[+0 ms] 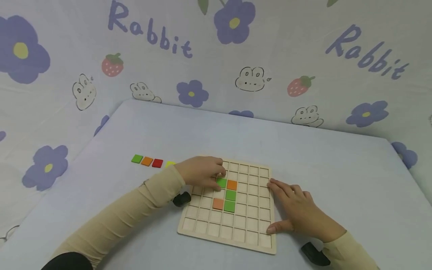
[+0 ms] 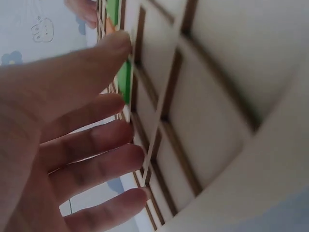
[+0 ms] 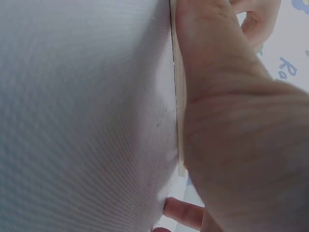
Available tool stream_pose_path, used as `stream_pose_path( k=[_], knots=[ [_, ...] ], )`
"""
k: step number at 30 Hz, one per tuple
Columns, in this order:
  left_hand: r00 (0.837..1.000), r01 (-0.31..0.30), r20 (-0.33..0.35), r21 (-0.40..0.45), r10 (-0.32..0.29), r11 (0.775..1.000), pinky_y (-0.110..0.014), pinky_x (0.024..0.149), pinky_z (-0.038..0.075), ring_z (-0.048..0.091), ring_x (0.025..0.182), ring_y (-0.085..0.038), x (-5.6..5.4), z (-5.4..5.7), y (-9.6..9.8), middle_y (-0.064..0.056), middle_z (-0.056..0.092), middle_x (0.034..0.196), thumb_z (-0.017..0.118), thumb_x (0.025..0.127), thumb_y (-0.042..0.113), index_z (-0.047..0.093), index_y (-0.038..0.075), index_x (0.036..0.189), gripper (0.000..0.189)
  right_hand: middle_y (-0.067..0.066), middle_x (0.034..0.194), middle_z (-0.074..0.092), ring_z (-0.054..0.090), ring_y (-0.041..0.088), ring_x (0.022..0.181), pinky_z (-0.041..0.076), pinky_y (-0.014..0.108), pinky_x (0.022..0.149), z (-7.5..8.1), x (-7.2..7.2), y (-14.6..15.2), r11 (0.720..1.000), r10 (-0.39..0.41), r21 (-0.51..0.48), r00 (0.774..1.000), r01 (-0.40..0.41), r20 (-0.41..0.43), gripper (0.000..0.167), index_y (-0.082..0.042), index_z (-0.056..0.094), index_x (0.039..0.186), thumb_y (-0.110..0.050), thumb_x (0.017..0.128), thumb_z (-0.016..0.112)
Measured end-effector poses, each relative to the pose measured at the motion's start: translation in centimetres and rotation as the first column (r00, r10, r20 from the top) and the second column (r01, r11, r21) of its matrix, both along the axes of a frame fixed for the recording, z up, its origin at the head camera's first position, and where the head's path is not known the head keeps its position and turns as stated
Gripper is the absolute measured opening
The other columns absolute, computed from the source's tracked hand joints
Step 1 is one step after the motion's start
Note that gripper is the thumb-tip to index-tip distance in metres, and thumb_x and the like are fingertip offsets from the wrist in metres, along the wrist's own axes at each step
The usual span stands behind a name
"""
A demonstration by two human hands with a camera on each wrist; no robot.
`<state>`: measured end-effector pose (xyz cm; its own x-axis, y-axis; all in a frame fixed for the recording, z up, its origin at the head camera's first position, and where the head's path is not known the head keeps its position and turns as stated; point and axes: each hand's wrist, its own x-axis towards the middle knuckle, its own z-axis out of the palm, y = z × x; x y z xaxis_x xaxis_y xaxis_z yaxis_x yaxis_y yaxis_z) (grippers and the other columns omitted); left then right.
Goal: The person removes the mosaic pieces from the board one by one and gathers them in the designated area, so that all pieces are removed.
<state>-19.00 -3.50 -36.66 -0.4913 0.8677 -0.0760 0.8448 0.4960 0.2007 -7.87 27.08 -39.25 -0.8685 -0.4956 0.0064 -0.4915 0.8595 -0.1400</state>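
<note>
A pale wooden grid board [image 1: 239, 233] lies on the table with several coloured square tiles in its cells. My left hand [image 1: 200, 171] is over its upper left part, thumb and fingertips at a green tile [image 1: 221, 183]. In the left wrist view, the thumb [image 2: 116, 43] and index finger lie to either side of that tile, the other fingers extended over the grid. An orange tile [image 1: 232, 185] sits beside it, with two green tiles and a light orange tile [image 1: 218, 204] lower down. My right hand [image 1: 298, 208] rests spread along the board's right edge, thumb near the lower corner.
Left of the board, a row of loose tiles lies on the white table: green [image 1: 137, 159], orange [image 1: 146, 161], red [image 1: 157, 163] and a yellow tile [image 1: 170, 164] partly hidden by the left arm. A patterned cloth [image 1: 216, 67] hangs behind the table.
</note>
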Motion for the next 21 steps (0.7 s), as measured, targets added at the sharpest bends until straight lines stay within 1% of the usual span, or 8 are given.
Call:
stream_pose_path(
  k=[3,7,12,17,21],
  knots=[
    [1.0,-0.004,0.004,0.013,0.004,1.0,-0.022,0.071,0.045,0.051,0.079,-0.008,0.12,-0.21,0.31,0.002,0.055,0.094,0.071,0.085,0.039,0.067,0.015,0.109,0.034,0.011,0.152,0.032,0.043,0.034,0.118,0.036,0.044,0.078,0.16,0.05,0.02,1.0,-0.002,0.0,1.0,0.002,0.008,0.116,-0.011,0.027,0.149,-0.085,0.063,0.05],
    [1.0,-0.019,0.013,0.005,0.019,1.0,-0.022,0.072,0.045,0.05,0.08,-0.008,0.25,-0.28,0.47,0.003,0.055,0.095,0.071,0.086,0.038,0.067,0.017,0.107,0.03,0.011,0.152,0.032,0.043,0.033,0.118,0.036,0.043,0.078,0.2,0.02,-0.03,1.0,0.001,0.002,1.0,-0.001,0.006,0.116,-0.01,0.028,0.148,-0.085,0.063,0.05],
    [1.0,-0.004,0.006,0.0,0.004,1.0,-0.024,0.075,0.045,0.049,0.081,-0.008,0.29,-0.21,0.53,0.003,0.056,0.095,0.069,0.086,0.038,0.066,0.016,0.106,0.029,0.011,0.151,0.032,0.044,0.033,0.116,0.036,0.043,0.078,0.09,-0.03,-0.01,1.0,0.005,0.007,1.0,-0.005,-0.002,0.117,-0.009,0.028,0.148,-0.085,0.063,0.05],
    [1.0,0.005,0.02,0.01,-0.005,1.0,-0.025,0.077,0.046,0.052,0.083,-0.009,0.34,-0.07,0.56,0.002,0.058,0.097,0.069,0.086,0.036,0.066,0.015,0.106,0.029,0.011,0.152,0.031,0.043,0.033,0.117,0.035,0.042,0.077,-0.1,-0.02,0.15,1.0,0.005,0.008,1.0,-0.005,0.005,0.116,-0.01,0.027,0.149,-0.085,0.063,0.049],
    [0.999,0.004,0.037,0.015,-0.004,1.0,-0.025,0.077,0.046,0.052,0.084,-0.01,0.38,0.02,0.59,0.001,0.058,0.097,0.068,0.088,0.034,0.066,0.015,0.107,0.027,0.011,0.152,0.032,0.044,0.034,0.116,0.036,0.043,0.077,-0.24,-0.08,0.27,1.0,0.011,0.01,1.0,-0.01,-0.01,0.116,-0.011,0.027,0.149,-0.086,0.062,0.048]
  ],
)
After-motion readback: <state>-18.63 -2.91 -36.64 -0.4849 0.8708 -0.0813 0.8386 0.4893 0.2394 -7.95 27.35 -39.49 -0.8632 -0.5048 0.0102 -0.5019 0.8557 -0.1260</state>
